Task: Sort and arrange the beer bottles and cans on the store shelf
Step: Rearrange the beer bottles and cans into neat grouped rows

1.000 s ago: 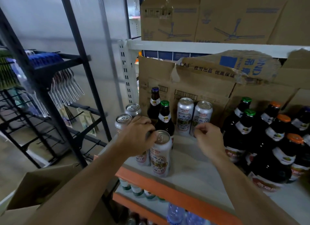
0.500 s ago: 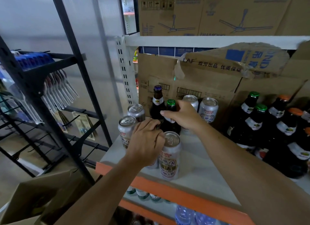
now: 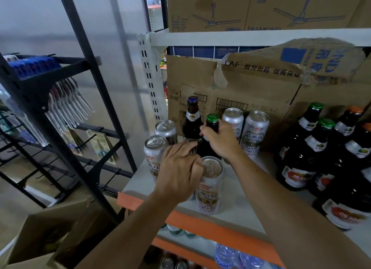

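Note:
On the white shelf (image 3: 239, 200) stand several silver beer cans and dark bottles. My right hand (image 3: 220, 140) is closed around the neck of a green-capped bottle (image 3: 212, 120) in the middle of the cluster. My left hand (image 3: 178, 172) rests over a can that it mostly hides, between a front-left can (image 3: 153, 154) and a front can (image 3: 209, 184). A blue-capped bottle (image 3: 192, 116) stands behind. Two more cans (image 3: 254, 132) stand at the back against the cardboard.
A group of dark bottles with green and orange caps (image 3: 321, 148) fills the shelf's right side. Cardboard boxes (image 3: 251, 84) back the shelf, with more above. A black wire rack (image 3: 60, 108) stands left, an open carton (image 3: 50, 234) below it. The shelf edge is orange (image 3: 200, 220).
My right hand has shifted from the bottle's shoulder to a grip on the green-capped bottle's neck. My left hand has stayed on the hidden can. The camera has moved slightly closer.

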The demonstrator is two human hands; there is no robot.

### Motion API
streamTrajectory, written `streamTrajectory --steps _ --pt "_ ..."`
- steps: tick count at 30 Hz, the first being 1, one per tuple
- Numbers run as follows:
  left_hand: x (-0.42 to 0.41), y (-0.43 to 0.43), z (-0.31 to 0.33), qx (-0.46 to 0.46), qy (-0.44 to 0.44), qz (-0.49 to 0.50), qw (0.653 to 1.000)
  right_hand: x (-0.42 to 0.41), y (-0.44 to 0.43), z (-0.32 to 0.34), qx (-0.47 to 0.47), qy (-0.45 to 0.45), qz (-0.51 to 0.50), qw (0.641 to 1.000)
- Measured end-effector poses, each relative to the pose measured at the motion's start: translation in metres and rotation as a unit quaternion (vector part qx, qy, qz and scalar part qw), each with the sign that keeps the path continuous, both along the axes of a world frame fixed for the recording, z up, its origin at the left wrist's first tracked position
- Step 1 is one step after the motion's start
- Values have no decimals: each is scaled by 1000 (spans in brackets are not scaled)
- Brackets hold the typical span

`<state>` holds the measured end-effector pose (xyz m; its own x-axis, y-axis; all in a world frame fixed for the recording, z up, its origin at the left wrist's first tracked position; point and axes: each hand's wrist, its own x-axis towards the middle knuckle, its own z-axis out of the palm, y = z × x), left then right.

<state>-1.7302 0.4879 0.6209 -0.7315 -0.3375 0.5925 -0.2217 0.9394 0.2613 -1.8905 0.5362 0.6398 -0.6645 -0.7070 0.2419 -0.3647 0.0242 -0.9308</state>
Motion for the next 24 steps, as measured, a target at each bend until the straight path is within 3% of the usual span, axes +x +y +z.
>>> streamTrajectory --steps 8,18,22,24 --pt "6 1 14 28 -62 -4 998 -9 19 13 20 44 -68 997" --pt "-17 5 45 53 -147 19 988 -33 93 73 -28 99 -194 976" --pt "-29 27 61 124 -120 -66 983 -40 114 105 -97 57 -227 967" --pt "-36 45 67 150 -160 -112 969 -42 122 121 -113 37 -222 968"
